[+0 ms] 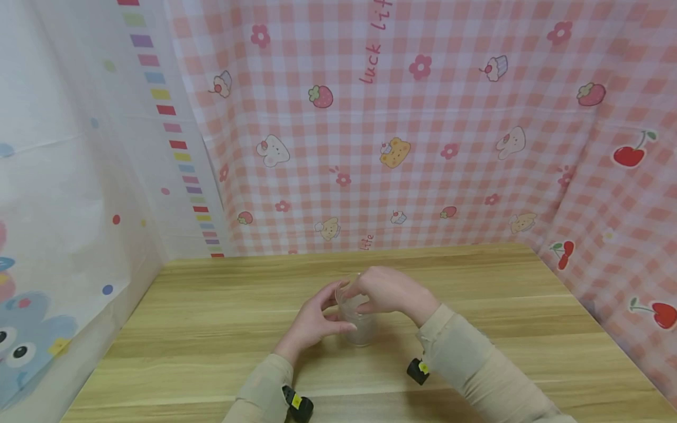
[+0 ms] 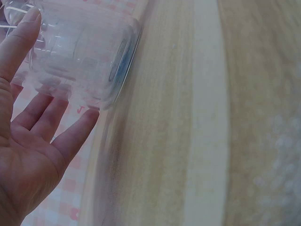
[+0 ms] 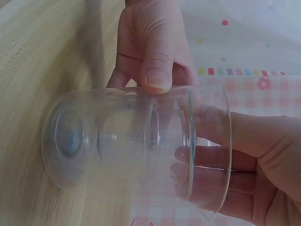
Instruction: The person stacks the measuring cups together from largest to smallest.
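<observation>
A clear glass beaker (image 1: 362, 336) stands upright on the wooden table, with a smaller clear glass beaker (image 3: 123, 134) nested inside it. My left hand (image 1: 311, 320) holds the outer beaker from the left side, its thumb across the near wall and its fingers behind, as the left wrist view also shows. From above and to the right, my right hand (image 1: 394, 294) reaches into the mouth of the outer beaker. Its thumb and fingers pinch the smaller beaker near its rim, seen through the glass in the right wrist view.
The wood-grain table (image 1: 211, 329) stretches around both hands. A pink checked cloth (image 1: 359, 129) hangs behind it, and a white printed cloth (image 1: 63, 176) hangs at the left. Small black wrist cameras (image 1: 301, 405) are strapped at the sleeves.
</observation>
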`<state>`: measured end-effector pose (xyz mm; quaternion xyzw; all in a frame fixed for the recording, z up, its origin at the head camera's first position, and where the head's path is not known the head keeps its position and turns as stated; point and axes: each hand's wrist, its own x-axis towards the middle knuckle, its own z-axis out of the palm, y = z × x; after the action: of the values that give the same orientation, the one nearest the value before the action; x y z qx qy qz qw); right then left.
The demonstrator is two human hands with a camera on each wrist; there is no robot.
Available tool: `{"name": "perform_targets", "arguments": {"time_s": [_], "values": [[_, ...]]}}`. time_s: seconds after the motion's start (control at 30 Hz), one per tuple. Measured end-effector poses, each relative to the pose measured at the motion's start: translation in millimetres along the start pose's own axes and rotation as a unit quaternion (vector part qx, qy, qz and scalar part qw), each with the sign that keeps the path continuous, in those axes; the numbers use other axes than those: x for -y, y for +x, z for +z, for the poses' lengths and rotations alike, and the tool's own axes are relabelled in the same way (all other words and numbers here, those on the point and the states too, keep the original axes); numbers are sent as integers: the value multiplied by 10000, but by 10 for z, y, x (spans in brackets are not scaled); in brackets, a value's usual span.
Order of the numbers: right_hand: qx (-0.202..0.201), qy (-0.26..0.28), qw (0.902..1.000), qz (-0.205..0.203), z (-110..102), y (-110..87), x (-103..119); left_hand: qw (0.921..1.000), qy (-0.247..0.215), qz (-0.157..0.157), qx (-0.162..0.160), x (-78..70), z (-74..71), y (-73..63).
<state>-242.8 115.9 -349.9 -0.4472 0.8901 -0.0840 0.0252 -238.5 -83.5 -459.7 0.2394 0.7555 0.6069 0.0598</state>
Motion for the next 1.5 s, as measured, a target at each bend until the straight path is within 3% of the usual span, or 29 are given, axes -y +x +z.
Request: {"name": "perform_targets", "arguments": {"time_s": [0.47, 1.5], "values": [[-54, -138, 9998, -118, 16, 14, 14, 10000, -4, -2, 34, -10, -4, -7], [71, -311, 9994, 128, 50, 62, 51, 10000, 69, 14, 17, -5, -3, -5]]}}
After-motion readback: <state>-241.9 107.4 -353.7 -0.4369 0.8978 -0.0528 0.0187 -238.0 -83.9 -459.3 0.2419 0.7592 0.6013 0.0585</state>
